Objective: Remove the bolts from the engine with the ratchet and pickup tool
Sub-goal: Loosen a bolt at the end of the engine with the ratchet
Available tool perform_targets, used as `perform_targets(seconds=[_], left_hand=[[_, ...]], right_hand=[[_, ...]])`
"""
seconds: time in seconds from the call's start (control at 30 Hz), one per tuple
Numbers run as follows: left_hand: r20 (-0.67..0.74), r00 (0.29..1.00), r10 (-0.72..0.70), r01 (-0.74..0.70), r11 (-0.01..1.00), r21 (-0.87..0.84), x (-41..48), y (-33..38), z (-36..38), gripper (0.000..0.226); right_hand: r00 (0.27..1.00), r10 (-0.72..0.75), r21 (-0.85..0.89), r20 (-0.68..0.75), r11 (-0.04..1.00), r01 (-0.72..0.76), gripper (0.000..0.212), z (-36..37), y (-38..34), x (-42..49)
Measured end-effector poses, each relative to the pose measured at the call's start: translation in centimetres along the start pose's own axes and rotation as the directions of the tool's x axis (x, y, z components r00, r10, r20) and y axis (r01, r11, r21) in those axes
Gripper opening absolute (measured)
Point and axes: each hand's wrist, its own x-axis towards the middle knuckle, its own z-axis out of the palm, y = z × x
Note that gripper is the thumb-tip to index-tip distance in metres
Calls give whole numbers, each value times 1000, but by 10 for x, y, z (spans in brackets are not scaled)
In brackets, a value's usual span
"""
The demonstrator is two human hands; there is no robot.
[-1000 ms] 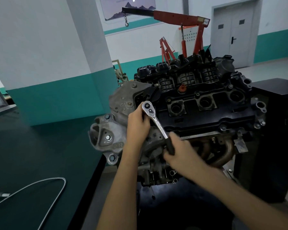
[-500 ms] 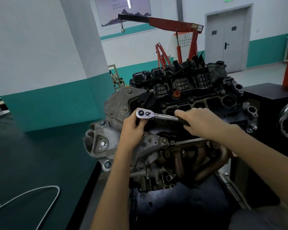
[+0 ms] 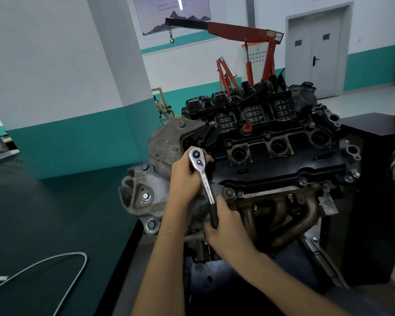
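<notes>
One ratchet point(image 3: 205, 180): left hand point(image 3: 184, 179) cups its head, right hand's point(image 3: 228, 226) fingers point(image 3: 208, 229) wrap handle.

Two bare forearms, uncovered to the frame's lower edge, bare left hand point(image 3: 184, 179), bare right hand point(image 3: 226, 228)

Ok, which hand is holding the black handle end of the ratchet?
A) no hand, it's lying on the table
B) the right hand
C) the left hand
B: the right hand curls round the black grip at the lower end of the ratchet, while the left hand holds it up by the head.
</notes>
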Motion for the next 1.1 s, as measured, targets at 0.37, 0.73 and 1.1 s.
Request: perform_targets(seconds=[0.37,0.73,1.1], left_hand=[[-103,995,-5,17,993,115,-1,4,2,16],[-81,997,-6,12,997,71,-2,6,0,17],[-86,996,15,-2,988,154,-3,7,1,17]], right_hand=[[957,-243,-713,161,641,283,28,-121,9,60],[998,-43,-86,53,995,47,32,-11,5,5],[945,-278,-746,170,591,308,27,-128,11,69]])
